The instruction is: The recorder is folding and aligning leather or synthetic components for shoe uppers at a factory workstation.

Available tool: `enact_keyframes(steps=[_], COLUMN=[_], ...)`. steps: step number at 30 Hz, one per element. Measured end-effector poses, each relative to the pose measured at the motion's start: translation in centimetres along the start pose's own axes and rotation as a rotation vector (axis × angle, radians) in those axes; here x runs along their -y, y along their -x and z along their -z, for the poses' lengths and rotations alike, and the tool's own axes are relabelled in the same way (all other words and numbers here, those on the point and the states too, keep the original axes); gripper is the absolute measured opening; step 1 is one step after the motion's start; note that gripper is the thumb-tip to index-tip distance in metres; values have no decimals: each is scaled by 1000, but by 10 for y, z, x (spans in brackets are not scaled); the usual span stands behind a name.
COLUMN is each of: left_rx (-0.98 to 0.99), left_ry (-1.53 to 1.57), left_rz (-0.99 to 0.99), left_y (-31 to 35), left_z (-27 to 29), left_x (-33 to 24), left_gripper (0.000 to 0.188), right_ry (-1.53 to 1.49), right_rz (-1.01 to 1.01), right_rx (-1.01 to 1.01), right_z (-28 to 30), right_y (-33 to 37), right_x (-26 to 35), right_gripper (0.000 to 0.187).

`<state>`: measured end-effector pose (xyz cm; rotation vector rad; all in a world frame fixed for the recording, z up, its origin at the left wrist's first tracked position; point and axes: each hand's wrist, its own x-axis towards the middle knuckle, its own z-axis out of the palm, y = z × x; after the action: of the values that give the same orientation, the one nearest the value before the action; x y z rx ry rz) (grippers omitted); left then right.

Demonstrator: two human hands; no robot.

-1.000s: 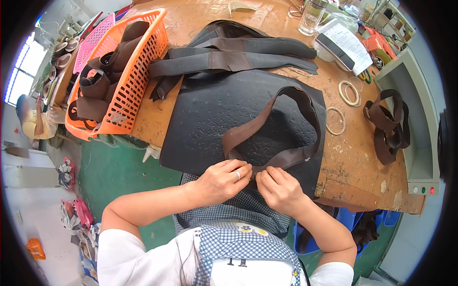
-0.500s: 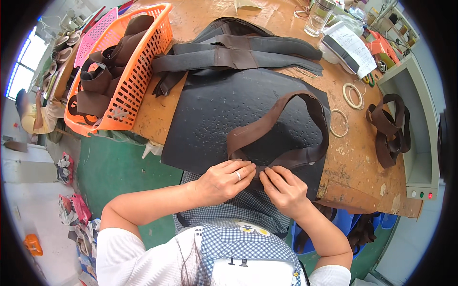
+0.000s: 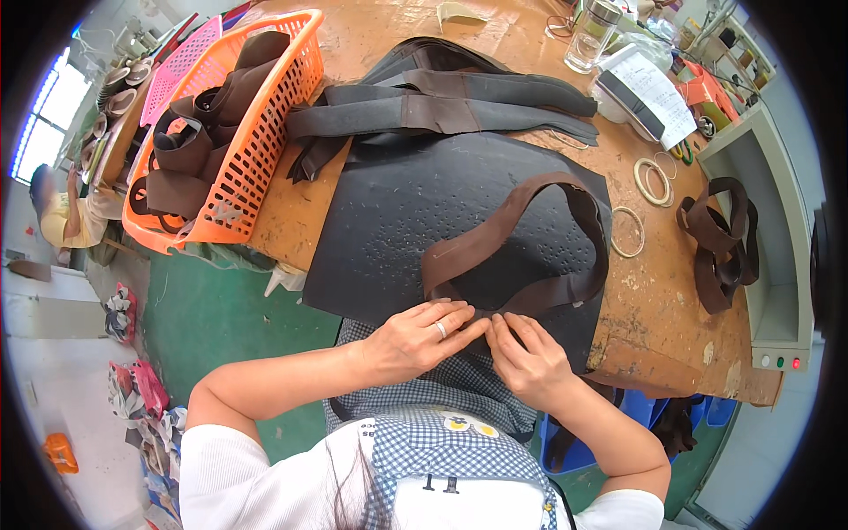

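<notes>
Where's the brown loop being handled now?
Head view: the brown loop is over the black mat, right of centre, its near side at the left hand and right hand.

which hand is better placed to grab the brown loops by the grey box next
Probably the right hand: the brown loops lie on its side; the left hand is farther. Both hold the brown band.

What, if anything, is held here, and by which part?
A brown looped band, held along its near section, closest to the body, by the left grip and right grip.
</notes>
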<state>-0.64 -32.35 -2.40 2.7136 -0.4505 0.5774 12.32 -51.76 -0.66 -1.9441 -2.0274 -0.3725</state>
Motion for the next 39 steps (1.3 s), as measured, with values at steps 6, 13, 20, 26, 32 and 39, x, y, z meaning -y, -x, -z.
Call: enact_keyframes(steps=[6,13,20,26,32,39], left_rx=[130,250,101,36,306,-109], left_ry=[-52,-22,-42,356,485,37], left_rz=[-49,-182,-141,-153,-38,194], left_y=[-3,-17,-51,-82,-90,-169], left_z=[7,17,17,45,77,-20], left_x=[-6,3,1,1,-9,22], left_gripper=[47,44,29,12,50,58], right_ry=[-264,-184,236,-196,-311,-73], right_rz=[-260,-282,-330,-392,-644,-1130], right_rx=[-49,-61,-13,-8,-338,-12], right_z=[-1,3,26,55,85,34], right_y=[8,18,21,17,0,-9], right_x=[7,-14,-54,-72,-91,-101], right_gripper=[36,37,35,16,30,27])
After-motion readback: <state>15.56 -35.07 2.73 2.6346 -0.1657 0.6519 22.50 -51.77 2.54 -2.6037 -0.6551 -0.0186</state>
